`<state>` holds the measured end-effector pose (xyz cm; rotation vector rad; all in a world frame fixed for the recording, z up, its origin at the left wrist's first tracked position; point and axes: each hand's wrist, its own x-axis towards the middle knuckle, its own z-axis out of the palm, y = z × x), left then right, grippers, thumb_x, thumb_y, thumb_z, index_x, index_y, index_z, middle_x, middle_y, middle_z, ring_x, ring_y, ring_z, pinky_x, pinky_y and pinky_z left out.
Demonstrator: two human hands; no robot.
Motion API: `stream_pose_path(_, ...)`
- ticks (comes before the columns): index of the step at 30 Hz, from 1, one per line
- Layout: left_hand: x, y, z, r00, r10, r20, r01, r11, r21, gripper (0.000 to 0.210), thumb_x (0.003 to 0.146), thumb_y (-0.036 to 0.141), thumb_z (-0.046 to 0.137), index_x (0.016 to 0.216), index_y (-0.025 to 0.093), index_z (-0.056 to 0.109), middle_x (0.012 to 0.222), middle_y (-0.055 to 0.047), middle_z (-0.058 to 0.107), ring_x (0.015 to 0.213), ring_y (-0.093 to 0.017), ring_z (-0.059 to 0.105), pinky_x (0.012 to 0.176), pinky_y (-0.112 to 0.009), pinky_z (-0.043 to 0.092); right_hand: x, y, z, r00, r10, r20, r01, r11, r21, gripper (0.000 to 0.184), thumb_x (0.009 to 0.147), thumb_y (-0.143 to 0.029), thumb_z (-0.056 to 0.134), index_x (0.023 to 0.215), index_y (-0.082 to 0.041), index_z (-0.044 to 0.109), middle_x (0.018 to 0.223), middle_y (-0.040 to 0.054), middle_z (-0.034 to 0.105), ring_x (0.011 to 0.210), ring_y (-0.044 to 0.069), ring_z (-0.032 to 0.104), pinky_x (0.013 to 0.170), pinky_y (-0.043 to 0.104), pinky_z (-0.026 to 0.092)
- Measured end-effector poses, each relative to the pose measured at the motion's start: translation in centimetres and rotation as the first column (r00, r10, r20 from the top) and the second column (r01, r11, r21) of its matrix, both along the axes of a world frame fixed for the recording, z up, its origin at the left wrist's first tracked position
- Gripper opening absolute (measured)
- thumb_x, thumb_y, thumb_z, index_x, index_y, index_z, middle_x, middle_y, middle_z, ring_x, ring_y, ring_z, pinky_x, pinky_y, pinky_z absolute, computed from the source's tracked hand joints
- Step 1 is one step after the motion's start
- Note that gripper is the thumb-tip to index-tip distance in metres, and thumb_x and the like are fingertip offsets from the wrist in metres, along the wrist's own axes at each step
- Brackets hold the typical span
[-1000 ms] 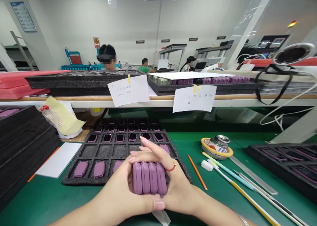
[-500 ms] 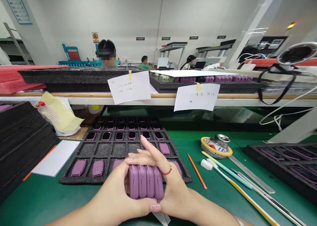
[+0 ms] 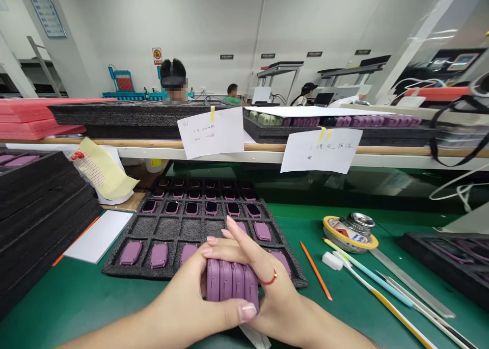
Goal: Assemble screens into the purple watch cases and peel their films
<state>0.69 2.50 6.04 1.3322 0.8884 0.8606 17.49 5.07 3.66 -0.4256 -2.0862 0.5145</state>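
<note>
Nearest us, we see the left hand (image 3: 187, 288) and the right hand (image 3: 277, 295), both partly closed, jointly cupping four purple cases (image 3: 232, 280) set side by side, on the near side of the black foam tray (image 3: 165, 230). We judge the cases light, stiff and smooth, liable to slide against one another, so we favour even inward pressure on the row's two outermost faces.

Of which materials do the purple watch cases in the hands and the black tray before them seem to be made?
Purple watch cases: perhaps plastic or coated metal, satin finish; their sheen is soft and even.
Black tray: probably dense foam, matte; its surface looks speckled and grainy.
</note>
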Motion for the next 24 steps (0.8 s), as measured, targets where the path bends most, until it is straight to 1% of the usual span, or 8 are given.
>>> stream_pose_path(3, 0.2, 0.0, -0.4, 0.995, 0.073, 0.07, -0.075, 0.997, 0.022, 0.06, 0.061, 0.029, 0.089, 0.114, 0.022, 0.063, 0.121, -0.008, 0.069, 0.118, -0.031, 0.062, 0.103, -0.042, 0.05, 0.2, -0.1, 0.2, 0.994, -0.021, 0.112, 0.008, 0.993, 0.118, 0.085, 0.096, -0.028, 0.059, 0.159, -0.026, 0.002, 0.135, 0.0112, 0.065, 0.135, 0.026, 0.052, 0.117, 0.05, 0.037)
stream_pose_path(6, 0.2, -0.2, -0.3, 0.994, 0.108, 0.031, -0.111, 0.989, 0.101, 0.057, 0.059, 0.027, 0.091, 0.111, 0.024, 0.066, 0.113, -0.005, 0.073, 0.111, -0.029, 0.066, 0.098, -0.039, 0.053, 0.7, -0.4, 0.8, 0.989, -0.04, 0.142, 0.021, 0.991, 0.13, 0.095, 0.091, -0.047, 0.066, 0.159, -0.025, 0.004, 0.149, 0.0146, 0.051, 0.143, 0.03, 0.042, 0.121, 0.054, 0.028)
stream_pose_path(8, 0.0, -0.4, -0.2, 0.995, 0.091, -0.029, -0.083, 0.975, 0.205, 0.049, 0.063, 0.027, 0.09, 0.107, 0.025, 0.068, 0.106, -0.003, 0.075, 0.104, -0.028, 0.07, 0.094, -0.036, 0.055, 1.0, -0.6, 1.1, 0.999, -0.027, 0.044, 0.027, 1.0, 0.014, 0.096, 0.088, -0.064, 0.06, 0.159, -0.027, 0.008, 0.15, 0.0149, 0.047, 0.142, 0.032, 0.043, 0.12, 0.054, 0.03)
stream_pose_path(11, -0.5, -0.5, -0.5, 0.985, 0.113, -0.131, -0.052, 0.916, 0.398, 0.043, 0.067, 0.028, 0.089, 0.105, 0.028, 0.069, 0.105, -0.001, 0.077, 0.098, -0.024, 0.073, 0.089, -0.031, 0.056, 1.2, -0.5, 1.3, 0.987, -0.042, -0.158, 0.0, 0.967, -0.255, 0.075, 0.095, -0.069, 0.041, 0.156, -0.03, 0.022, 0.143, 0.0111, 0.053, 0.138, 0.029, 0.047, 0.118, 0.05, 0.035)
stream_pose_path(15, -0.8, -0.4, -1.0, 0.976, 0.132, -0.172, -0.011, 0.821, 0.571, 0.045, 0.071, 0.028, 0.087, 0.111, 0.03, 0.065, 0.109, 0.0, 0.077, 0.099, -0.023, 0.073, 0.088, -0.029, 0.057, 1.1, 0.0, 1.3, 0.958, -0.025, -0.286, -0.155, 0.795, -0.587, 0.072, 0.094, -0.072, 0.04, 0.152, -0.03, 0.033, 0.139, 0.0107, 0.056, 0.123, 0.027, 0.06, 0.106, 0.045, 0.048)
stream_pose_path(20, -0.5, -0.2, -0.8, 0.975, 0.151, -0.165, 0.004, 0.724, 0.689, 0.044, 0.074, 0.026, 0.086, 0.111, 0.029, 0.062, 0.103, -0.001, 0.076, 0.1, -0.023, 0.072, 0.093, -0.033, 0.056, 1.1, -0.2, 1.9, 0.977, 0.119, -0.177, -0.213, 0.561, -0.8, 0.093, 0.082, -0.08, 0.052, 0.153, -0.024, 0.03, 0.11, 0.0093, 0.069, 0.109, 0.028, 0.066, 0.1, 0.049, 0.049)
stream_pose_path(22, -0.4, -0.1, -0.8, 0.979, 0.134, -0.155, 0.018, 0.698, 0.716, 0.046, 0.077, 0.023, 0.083, 0.115, 0.03, 0.059, 0.107, -0.001, 0.075, 0.103, -0.022, 0.07, 0.094, -0.033, 0.056, 1.0, -0.6, 2.2, 0.97, 0.148, -0.193, -0.241, 0.466, -0.851, 0.101, 0.074, -0.075, 0.068, 0.153, -0.024, 0.03, 0.119, 0.0108, 0.067, 0.114, 0.029, 0.064, 0.102, 0.049, 0.048)
stream_pose_path(24, -0.4, 0.1, -1.0, 0.984, 0.097, -0.147, 0.043, 0.676, 0.735, 0.046, 0.082, 0.024, 0.078, 0.122, 0.031, 0.055, 0.112, -0.002, 0.072, 0.108, -0.021, 0.067, 0.096, -0.031, 0.054, 0.6, -1.1, 2.2, 0.967, 0.117, -0.226, -0.255, 0.41, -0.876, 0.108, 0.065, -0.056, 0.087, 0.152, -0.025, 0.031, 0.133, 0.0116, 0.061, 0.121, 0.029, 0.061, 0.105, 0.046, 0.047)
